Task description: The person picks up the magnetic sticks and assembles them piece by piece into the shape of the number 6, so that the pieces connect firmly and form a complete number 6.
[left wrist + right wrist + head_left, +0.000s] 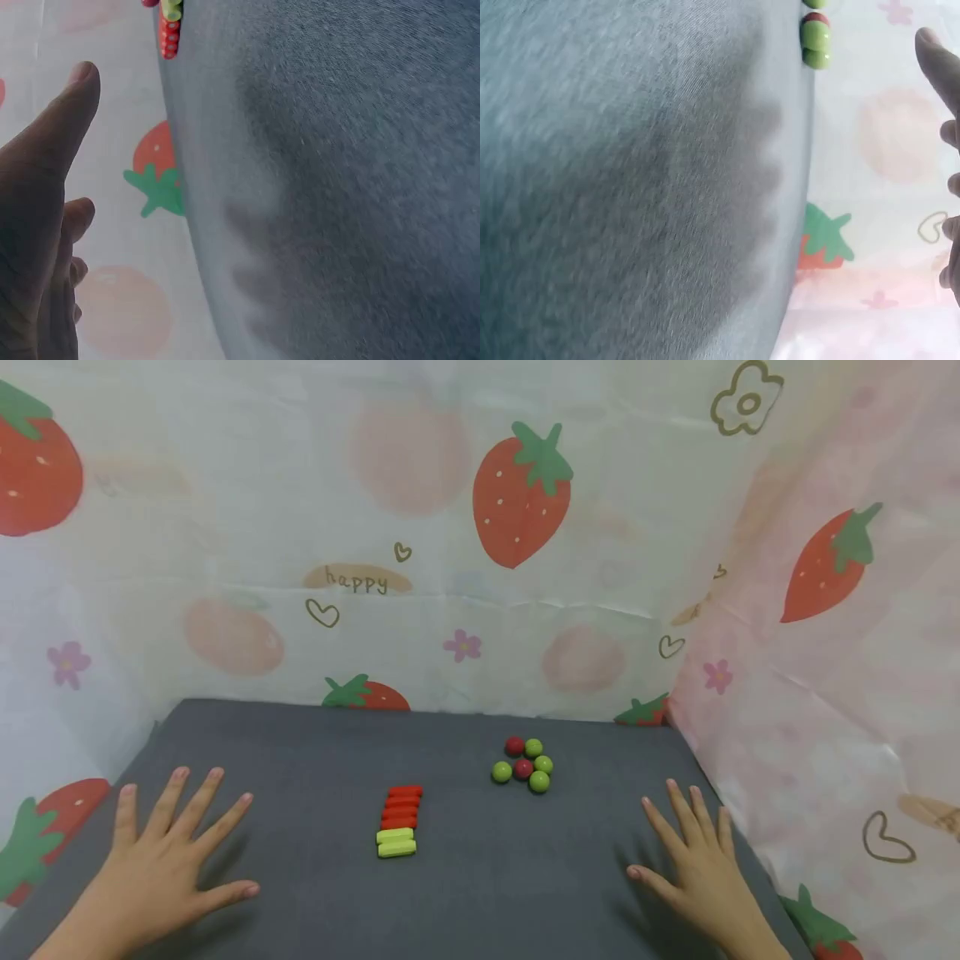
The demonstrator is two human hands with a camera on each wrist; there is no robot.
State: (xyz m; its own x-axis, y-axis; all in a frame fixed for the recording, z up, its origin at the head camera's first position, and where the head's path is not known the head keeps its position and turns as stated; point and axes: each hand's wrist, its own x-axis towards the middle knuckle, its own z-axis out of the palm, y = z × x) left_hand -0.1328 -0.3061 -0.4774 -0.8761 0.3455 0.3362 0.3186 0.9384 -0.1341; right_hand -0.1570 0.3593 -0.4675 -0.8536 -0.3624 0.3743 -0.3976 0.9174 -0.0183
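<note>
"Where is the left hand (161,877)?"

"It is up over the left side of the grey table (315,906). Its fingers are spread wide, and its thumb points in to the middle."

"And the right hand (701,881)?"

"It is over the right side. Its fingers are spread too, and its thumb points in. Each hand makes a dark shadow (690,225) on the table."

"What is in between?"

"Some sticks, lying side by side in a line. The four red sticks (401,812) are at the back, and the two yellow sticks (397,842) are in front. They are nearer the left hand, but well apart from it."

"I see balls too!"

"Yes, four green balls (539,782) and two red balls (523,768) in a bunch. They are farther back, to the right of the sticks, and nearer the right hand."

"What is behind the table?"

"A pale cloth (247,510) with big strawberries (517,506) on it."
</note>
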